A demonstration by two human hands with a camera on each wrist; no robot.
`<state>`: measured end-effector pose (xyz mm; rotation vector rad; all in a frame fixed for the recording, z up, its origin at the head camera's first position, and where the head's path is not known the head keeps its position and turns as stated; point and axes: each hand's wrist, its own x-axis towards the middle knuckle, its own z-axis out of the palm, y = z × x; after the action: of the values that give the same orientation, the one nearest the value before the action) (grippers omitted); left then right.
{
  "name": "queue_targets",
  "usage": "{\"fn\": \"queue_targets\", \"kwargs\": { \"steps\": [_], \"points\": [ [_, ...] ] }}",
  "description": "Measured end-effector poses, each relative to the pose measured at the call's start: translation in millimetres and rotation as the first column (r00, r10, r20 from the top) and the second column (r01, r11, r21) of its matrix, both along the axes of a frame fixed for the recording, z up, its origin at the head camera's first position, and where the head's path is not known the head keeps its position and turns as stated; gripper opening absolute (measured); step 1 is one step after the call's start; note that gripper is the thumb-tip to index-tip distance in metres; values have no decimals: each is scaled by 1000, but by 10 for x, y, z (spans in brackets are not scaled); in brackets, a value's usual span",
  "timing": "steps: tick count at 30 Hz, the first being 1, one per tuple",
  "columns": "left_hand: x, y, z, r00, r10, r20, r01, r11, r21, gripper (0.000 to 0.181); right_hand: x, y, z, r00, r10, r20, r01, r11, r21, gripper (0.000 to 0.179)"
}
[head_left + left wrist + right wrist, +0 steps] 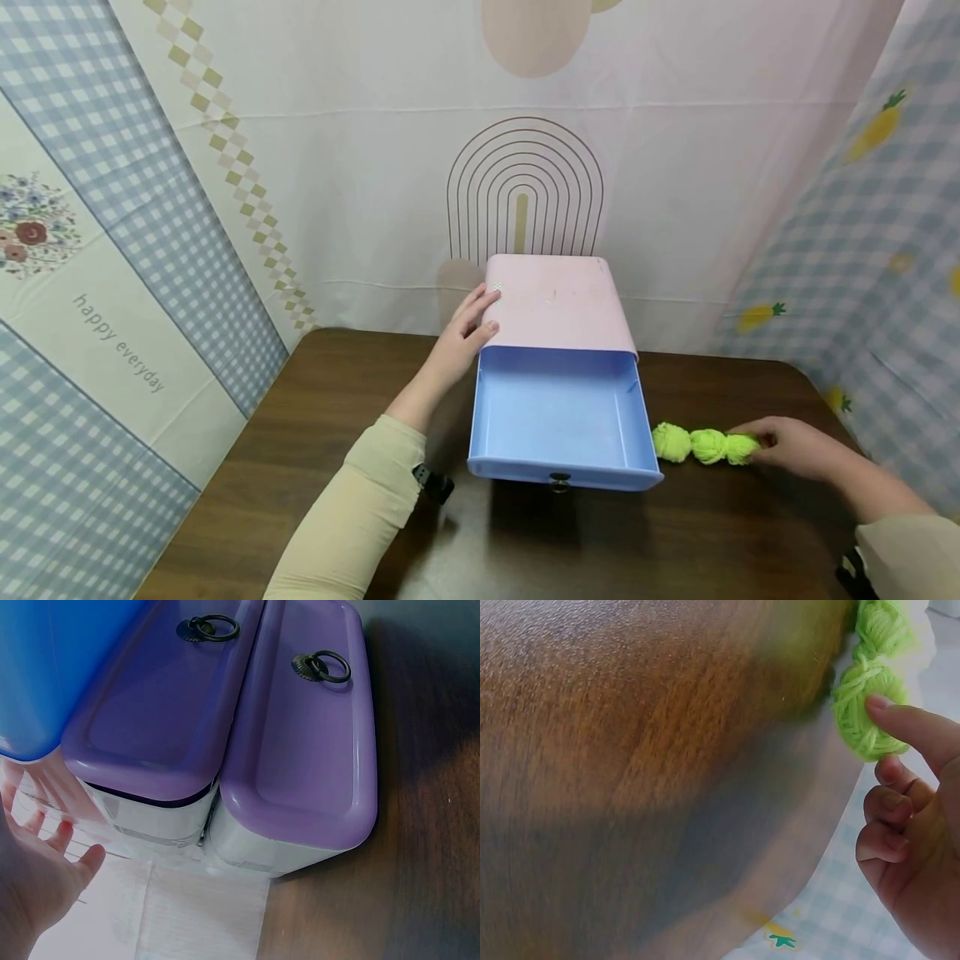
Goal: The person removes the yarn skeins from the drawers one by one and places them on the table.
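The left hand (461, 333), fingers spread, touches the cabinet (558, 304) on its left; right of the cabinet, the right hand (797, 448) pinches green yarn (707, 447), fingers curled

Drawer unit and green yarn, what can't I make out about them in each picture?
- Purple drawers' contents: left wrist view, hidden by their fronts.
- Blue drawer: left wrist view, cut off by the top and left edges.
- Green yarn's far end: right wrist view, cut off by the top edge.
- Small mark on the pink top: head view, too small to identify.
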<state>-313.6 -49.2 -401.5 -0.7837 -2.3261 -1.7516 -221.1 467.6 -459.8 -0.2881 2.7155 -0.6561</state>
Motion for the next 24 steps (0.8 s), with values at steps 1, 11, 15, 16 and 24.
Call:
{"fn": "queue_targets", "kwargs": {
  "steps": [1,11,15,16,24],
  "points": [
    [1,1,2,1000,0,0,0,1000,1,51,-4,1,-5,1000,-2,0,2,1000,-1,42],
    [-4,-5,-4,1000,-12,9,12,1000,9,51,13,-5,8,999,-5,49,8,999,-47,57],
    [5,-9,19,1000,-19,18,19,1000,7,51,39,-2,50,999,5,51,-2,998,-62,61],
    [41,-10,61,1000,-21,22,21,1000,4,51,43,-1,60,999,7,47,-4,998,-63,61],
    [248,-11,292,999,-37,33,37,999,-3,51,72,27,88,1000,27,16,-26,997,-75,61]
  ]
}}
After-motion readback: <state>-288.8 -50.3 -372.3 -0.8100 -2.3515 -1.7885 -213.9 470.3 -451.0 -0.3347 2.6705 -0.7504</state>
